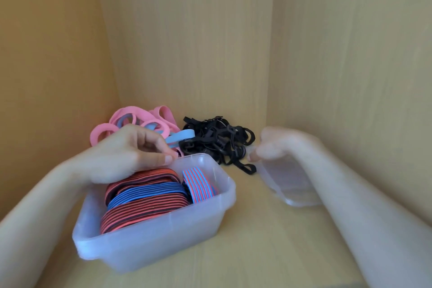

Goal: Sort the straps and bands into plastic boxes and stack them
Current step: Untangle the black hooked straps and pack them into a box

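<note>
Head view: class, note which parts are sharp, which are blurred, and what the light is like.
In the head view the right hand and the clear box under it are smeared, likely motion blur; the left hand and striped bands are fairly sharp; light is soft and even, without hard shadows or strong glare.

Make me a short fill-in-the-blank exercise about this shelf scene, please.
1. The striped bands lie inside the clear plastic box below the ___ hand.
2. The heap of clip straps is ___.
3. The loose bands behind the box are pink and ___.
Missing words: left; black; blue.
</note>
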A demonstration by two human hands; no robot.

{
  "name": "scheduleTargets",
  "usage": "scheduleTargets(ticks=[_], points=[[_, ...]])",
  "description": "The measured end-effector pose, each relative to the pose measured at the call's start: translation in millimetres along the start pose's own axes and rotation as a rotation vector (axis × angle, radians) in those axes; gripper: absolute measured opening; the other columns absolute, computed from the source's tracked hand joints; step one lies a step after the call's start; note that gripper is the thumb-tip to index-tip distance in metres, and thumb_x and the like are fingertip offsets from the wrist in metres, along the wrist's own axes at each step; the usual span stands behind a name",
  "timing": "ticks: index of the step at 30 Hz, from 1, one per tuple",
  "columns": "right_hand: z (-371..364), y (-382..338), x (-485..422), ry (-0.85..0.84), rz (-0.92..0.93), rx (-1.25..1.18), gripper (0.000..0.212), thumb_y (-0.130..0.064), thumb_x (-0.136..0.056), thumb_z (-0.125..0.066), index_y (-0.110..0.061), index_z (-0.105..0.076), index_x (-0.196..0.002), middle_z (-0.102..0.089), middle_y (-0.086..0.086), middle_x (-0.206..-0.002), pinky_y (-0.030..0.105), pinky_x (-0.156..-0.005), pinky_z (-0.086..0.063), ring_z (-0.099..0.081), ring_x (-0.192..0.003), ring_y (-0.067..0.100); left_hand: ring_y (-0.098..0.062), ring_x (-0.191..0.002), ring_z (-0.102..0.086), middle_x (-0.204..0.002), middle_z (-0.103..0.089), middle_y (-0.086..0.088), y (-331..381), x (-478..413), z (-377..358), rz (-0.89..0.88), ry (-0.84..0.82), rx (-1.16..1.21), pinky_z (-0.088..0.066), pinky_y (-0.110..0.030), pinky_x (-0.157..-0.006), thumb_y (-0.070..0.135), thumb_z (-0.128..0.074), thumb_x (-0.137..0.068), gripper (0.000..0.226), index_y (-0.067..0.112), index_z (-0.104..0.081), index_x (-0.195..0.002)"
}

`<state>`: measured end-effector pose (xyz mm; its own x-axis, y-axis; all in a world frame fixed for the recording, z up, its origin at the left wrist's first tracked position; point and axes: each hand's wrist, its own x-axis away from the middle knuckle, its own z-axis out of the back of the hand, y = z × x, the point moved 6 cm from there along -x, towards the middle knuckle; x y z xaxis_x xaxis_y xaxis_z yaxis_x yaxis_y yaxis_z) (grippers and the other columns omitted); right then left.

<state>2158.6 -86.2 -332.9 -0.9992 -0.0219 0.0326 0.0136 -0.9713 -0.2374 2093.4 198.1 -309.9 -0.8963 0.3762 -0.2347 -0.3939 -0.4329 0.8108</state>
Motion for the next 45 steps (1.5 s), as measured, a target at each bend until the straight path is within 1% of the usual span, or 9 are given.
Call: scheduleTargets(ticks=[7,15,24,27,32,34,38,42,45], points=[[7.3,3.1,3.6,-0.004,-0.018,-0.061,0.033,-0.043,-0.085,-0.070,-0.015,-0.053,-0.078,-0.060,-0.002,-0.084,0.028,-0.060,-0.041,-0.058,-0.076,0.019,-0.010,-0.076,-0.072,-0.087,-0.078,-0.011,-0.7,0.9,1.3,0.024,-0.004,-0.035,-0.052,-0.013,-0.069,0.002,-0.072,-0.084,0.011,0.007,-0.078,-0.076],[36.7,-11.0,16.2,0.204,0.090,-0.190,0.021,-0.024,-0.074,-0.060,-0.018,-0.043,-0.062,-0.037,0.000,-0.060,0.033,-0.059,-0.027,-0.034,-0.060,0.022,-0.015,-0.081,-0.073,-0.088,-0.079,-0.008,-0.8,0.3,2.5,0.014,-0.002,-0.056,-0.055,-0.019,-0.075,0.023,-0.077,-0.074,0.009,0.018,-0.081,-0.080],[92.4,-38.2,61.6,0.580,0.554,-0.605,0.024,-0.009,-0.082,-0.062,-0.012,-0.048,-0.062,-0.047,-0.009,-0.050,0.025,-0.051,-0.036,-0.041,-0.048,0.009,-0.028,-0.092,-0.073,-0.085,-0.079,-0.006,0.4,-4.1,4.9,0.027,0.116,-0.167,-0.056,-0.039,-0.093,0.007,-0.076,-0.087,0.012,0.014,-0.081,-0.079],[103.0,-37.5,71.8,0.732,0.642,-0.728,0.030,-0.004,-0.087,-0.061,-0.015,-0.047,-0.063,-0.044,-0.015,-0.050,0.015,-0.048,-0.031,-0.036,-0.048,0.002,-0.025,-0.091,-0.073,-0.084,-0.079,-0.005,1.2,-7.2,4.7,0.027,0.157,-0.191,-0.056,-0.036,-0.091,0.007,-0.076,-0.087,0.009,0.012,-0.080,-0.081],[112.4,-26.2,79.1,0.929,0.677,-0.992,0.022,-0.012,-0.089,-0.057,-0.004,-0.045,-0.072,-0.052,0.014,-0.060,0.030,-0.053,-0.036,-0.043,-0.054,0.021,-0.007,-0.076,-0.071,-0.079,-0.078,0.003,3.1,-13.4,2.6,0.009,0.162,-0.221,-0.055,-0.018,-0.075,0.007,-0.076,-0.087,0.009,0.012,-0.079,-0.080],[112.0,-24.5,78.9,0.971,0.669,-1.077,0.025,-0.008,-0.094,-0.057,-0.009,-0.044,-0.072,-0.055,0.006,-0.055,0.028,-0.046,-0.042,-0.051,-0.046,0.020,0.001,-0.071,-0.068,-0.077,-0.077,0.006,3.8,-15.9,1.5,-0.005,0.142,-0.232,-0.049,-0.012,-0.069,0.007,-0.076,-0.087,0.010,0.013,-0.080,-0.080],[104.8,-27.1,74.9,0.953,0.634,-1.304,0.023,-0.005,-0.100,-0.055,-0.011,-0.050,-0.078,-0.055,0.019,-0.072,0.030,-0.048,-0.055,-0.063,-0.052,0.020,-0.002,-0.065,-0.062,-0.074,-0.074,0.002,2.2,-22.0,7.0,-0.005,0.208,-0.130,-0.046,-0.014,-0.062,0.018,-0.072,-0.092,0.013,0.012,-0.078,-0.083],[89.4,-37.3,67.0,0.771,0.605,-1.609,0.021,-0.005,-0.101,-0.055,-0.009,-0.051,-0.081,-0.063,0.005,-0.074,0.031,-0.056,-0.058,-0.065,-0.062,0.021,-0.008,-0.070,-0.066,-0.082,-0.076,-0.005,1.0,-28.2,17.6,0.089,0.342,0.066,-0.046,-0.019,-0.057,0.041,-0.049,-0.103,0.045,0.010,-0.078,-0.087],[75.9,-53.2,64.9,0.627,0.606,-1.713,0.020,-0.004,-0.101,-0.055,-0.008,-0.051,-0.082,-0.062,0.008,-0.074,0.032,-0.057,-0.058,-0.064,-0.061,0.023,-0.010,-0.064,-0.066,-0.076,-0.075,-0.004,0.3,-24.9,20.9,0.109,0.337,0.298,-0.050,-0.020,-0.055,0.037,-0.049,-0.103,0.044,0.004,-0.075,-0.090]])
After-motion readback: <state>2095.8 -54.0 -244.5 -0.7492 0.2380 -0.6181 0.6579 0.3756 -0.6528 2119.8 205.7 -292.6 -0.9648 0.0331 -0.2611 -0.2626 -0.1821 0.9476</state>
